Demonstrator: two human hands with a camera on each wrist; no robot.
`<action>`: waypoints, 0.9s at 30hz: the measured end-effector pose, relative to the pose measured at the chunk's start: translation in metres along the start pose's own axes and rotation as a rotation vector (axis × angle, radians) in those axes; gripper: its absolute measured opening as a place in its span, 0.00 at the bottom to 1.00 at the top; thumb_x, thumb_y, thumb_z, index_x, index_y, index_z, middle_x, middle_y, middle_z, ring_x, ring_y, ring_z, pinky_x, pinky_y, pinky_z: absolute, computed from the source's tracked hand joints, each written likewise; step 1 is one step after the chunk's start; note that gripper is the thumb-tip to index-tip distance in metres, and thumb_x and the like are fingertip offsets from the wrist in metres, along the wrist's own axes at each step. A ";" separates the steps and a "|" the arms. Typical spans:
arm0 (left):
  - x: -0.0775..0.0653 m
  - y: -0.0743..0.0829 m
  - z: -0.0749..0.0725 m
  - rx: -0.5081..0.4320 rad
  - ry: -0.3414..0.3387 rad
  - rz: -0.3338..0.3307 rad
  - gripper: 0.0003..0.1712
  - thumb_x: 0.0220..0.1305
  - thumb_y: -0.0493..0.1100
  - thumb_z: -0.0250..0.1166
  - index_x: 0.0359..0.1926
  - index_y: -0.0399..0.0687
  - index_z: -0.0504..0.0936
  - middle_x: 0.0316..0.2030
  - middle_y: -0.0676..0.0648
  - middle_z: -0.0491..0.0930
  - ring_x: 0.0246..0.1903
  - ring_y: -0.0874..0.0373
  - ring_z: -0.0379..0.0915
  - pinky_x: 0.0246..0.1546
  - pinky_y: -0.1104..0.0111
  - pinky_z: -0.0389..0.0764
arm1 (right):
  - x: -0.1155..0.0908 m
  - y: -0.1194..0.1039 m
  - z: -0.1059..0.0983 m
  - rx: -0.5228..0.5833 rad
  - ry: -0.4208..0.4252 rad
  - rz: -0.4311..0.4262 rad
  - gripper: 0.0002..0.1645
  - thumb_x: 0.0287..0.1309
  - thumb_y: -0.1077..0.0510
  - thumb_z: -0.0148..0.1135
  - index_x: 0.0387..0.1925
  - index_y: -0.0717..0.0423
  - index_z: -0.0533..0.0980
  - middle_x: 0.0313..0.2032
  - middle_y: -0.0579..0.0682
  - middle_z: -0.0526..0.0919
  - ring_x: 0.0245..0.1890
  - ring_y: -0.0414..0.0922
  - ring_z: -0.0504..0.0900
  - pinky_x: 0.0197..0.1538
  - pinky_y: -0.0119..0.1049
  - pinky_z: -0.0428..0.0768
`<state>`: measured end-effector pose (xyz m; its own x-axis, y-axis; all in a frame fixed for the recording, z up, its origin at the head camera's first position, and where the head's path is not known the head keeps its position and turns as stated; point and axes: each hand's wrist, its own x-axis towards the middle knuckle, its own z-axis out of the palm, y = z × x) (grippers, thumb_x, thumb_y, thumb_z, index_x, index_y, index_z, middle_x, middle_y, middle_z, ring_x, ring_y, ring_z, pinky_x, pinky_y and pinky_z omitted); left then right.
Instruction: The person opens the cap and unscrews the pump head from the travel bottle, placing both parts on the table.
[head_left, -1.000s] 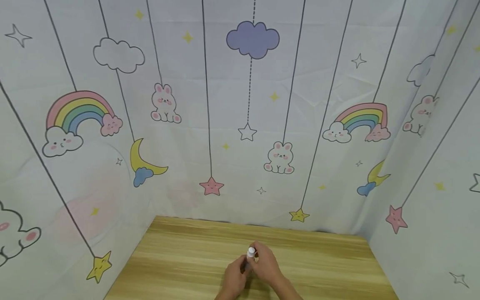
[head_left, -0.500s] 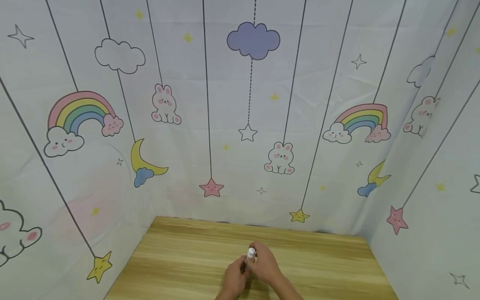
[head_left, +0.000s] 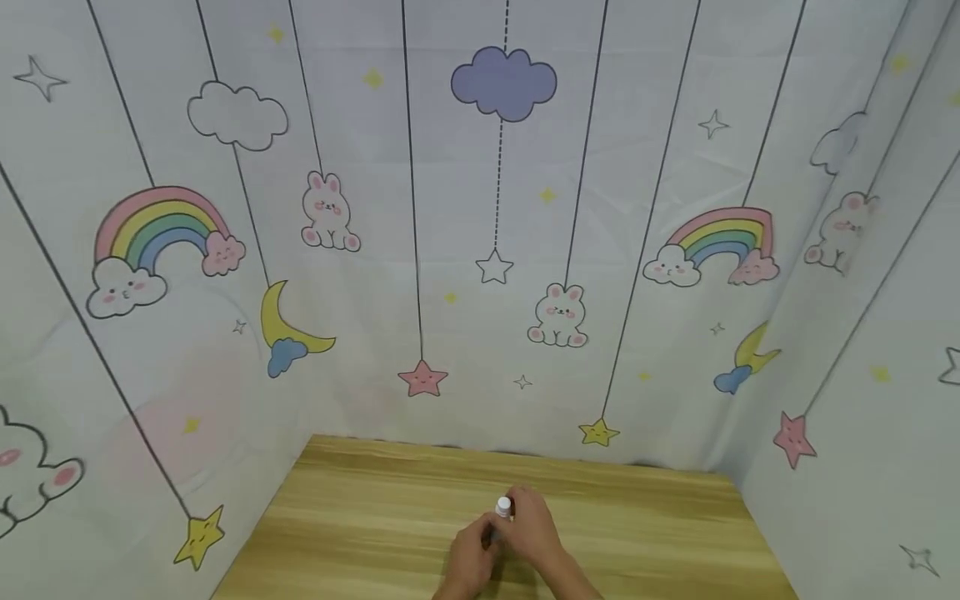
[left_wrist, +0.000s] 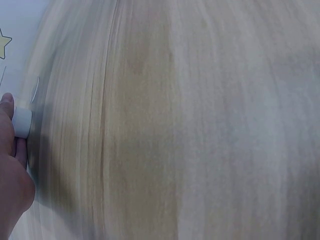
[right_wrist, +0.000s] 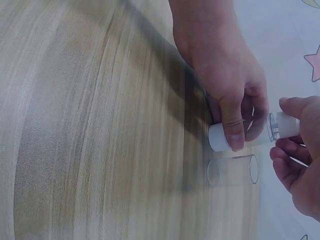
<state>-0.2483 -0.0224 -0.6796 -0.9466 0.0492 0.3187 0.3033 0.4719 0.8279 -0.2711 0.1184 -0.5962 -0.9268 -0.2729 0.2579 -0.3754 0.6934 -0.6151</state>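
Observation:
Near the table's middle, my left hand (head_left: 470,552) grips a small bottle (right_wrist: 260,138) by its body, above its white base (right_wrist: 218,138). The bottle stands upright, its clear body mostly hidden behind the fingers. My right hand (head_left: 531,531) pinches the white top (head_left: 504,505) of the bottle between thumb and fingers. A clear collar (right_wrist: 273,127) shows just under that top in the right wrist view. Beside the bottle stands a clear, open-ended cylinder (right_wrist: 232,171), touched by neither hand. At the left wrist view's edge, the left hand (left_wrist: 14,172) is against the white base.
The wood-grain table (head_left: 360,508) reaches back to a white fabric backdrop (head_left: 480,333) printed with rainbows, rabbits and stars. The same fabric closes off the left and right sides.
My right fingers have shifted slightly rightward around the white top, as if turned a little. The left hand keeps its grip, and the bottle stays in place.

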 end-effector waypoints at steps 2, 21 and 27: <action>-0.001 0.001 -0.001 0.012 0.011 0.012 0.17 0.62 0.29 0.74 0.49 0.48 0.87 0.48 0.44 0.90 0.47 0.51 0.88 0.46 0.60 0.89 | 0.000 -0.001 -0.001 -0.003 0.010 -0.020 0.16 0.62 0.52 0.78 0.33 0.56 0.78 0.29 0.44 0.74 0.26 0.38 0.69 0.28 0.33 0.71; 0.002 -0.006 0.002 0.032 0.014 0.009 0.17 0.63 0.32 0.75 0.53 0.46 0.86 0.49 0.43 0.90 0.49 0.49 0.88 0.47 0.60 0.89 | -0.001 0.001 0.001 0.031 0.002 -0.034 0.11 0.61 0.60 0.76 0.37 0.54 0.78 0.31 0.43 0.76 0.29 0.37 0.71 0.31 0.33 0.73; 0.002 -0.007 0.002 0.014 0.008 -0.003 0.18 0.63 0.32 0.74 0.53 0.46 0.87 0.49 0.43 0.90 0.49 0.49 0.87 0.48 0.61 0.89 | -0.003 0.002 0.002 0.061 0.019 -0.045 0.13 0.61 0.62 0.75 0.39 0.54 0.77 0.33 0.43 0.79 0.31 0.37 0.74 0.33 0.34 0.77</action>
<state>-0.2526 -0.0237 -0.6852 -0.9465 0.0409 0.3200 0.2989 0.4843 0.8223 -0.2695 0.1194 -0.6000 -0.9088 -0.2897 0.3003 -0.4173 0.6388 -0.6464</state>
